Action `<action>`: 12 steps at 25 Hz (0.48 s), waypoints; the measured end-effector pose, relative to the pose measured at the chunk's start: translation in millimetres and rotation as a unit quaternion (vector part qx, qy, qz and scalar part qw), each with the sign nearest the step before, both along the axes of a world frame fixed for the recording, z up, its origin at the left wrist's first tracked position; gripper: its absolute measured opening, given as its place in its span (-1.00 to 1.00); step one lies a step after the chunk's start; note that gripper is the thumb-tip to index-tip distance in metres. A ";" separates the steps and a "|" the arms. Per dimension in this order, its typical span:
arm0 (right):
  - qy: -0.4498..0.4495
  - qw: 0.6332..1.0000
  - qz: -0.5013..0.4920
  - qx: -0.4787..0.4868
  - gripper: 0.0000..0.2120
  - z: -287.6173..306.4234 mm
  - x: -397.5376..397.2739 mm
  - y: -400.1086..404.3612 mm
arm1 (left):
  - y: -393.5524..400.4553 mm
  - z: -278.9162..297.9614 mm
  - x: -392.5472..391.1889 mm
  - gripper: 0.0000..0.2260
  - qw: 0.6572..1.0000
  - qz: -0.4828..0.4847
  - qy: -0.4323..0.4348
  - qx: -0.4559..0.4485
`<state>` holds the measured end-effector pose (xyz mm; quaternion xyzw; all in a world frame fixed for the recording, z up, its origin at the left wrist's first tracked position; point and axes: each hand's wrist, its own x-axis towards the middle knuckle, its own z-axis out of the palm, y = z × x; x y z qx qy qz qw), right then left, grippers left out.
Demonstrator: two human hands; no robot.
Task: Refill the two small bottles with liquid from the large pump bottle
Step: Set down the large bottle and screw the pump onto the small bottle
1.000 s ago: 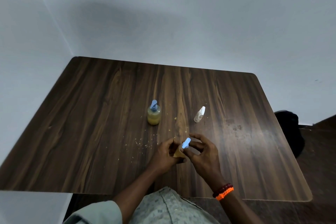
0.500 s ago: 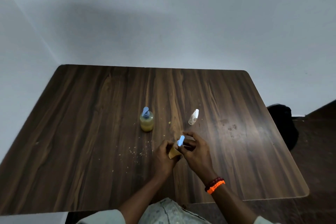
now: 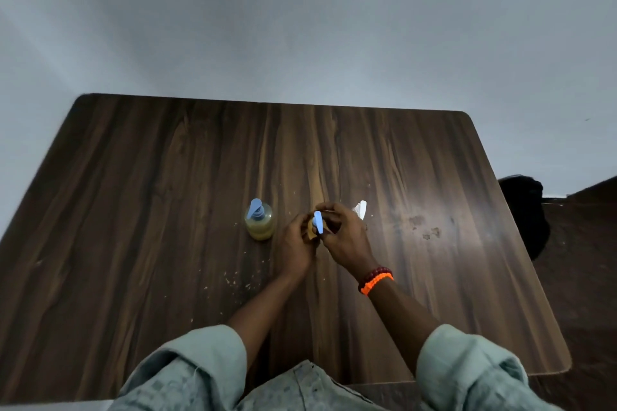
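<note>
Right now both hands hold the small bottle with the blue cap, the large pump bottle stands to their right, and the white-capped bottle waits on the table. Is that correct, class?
Not quite. The head view shows the large pump bottle standing to the left of the hands, not the right. The left hand and right hand do hold the blue-capped small bottle, and the white-capped bottle does wait on the table.

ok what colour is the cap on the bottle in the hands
Light blue cap, on the small bottle holding yellowish liquid; seen in the head view.

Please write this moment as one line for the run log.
step: working on the blue cap | left hand: holds small bottle | right hand: grips blue cap | pump bottle: standing untouched | white-capped bottle: behind hands
</note>
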<state>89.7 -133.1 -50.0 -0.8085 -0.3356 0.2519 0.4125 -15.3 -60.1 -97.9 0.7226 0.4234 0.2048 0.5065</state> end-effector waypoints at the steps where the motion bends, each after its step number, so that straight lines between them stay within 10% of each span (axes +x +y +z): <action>1: 0.000 1.000 0.000 0.001 -0.66 -4.6 4.1 5.3 | 5.2 -2.1 4.3 -0.67 1.000 -0.001 0.009 0.001; 12: 0.005 1.000 0.006 0.002 -0.78 -29.7 19.7 25.8 | 21.0 -19.7 21.9 -0.68 0.999 0.013 0.040 -0.026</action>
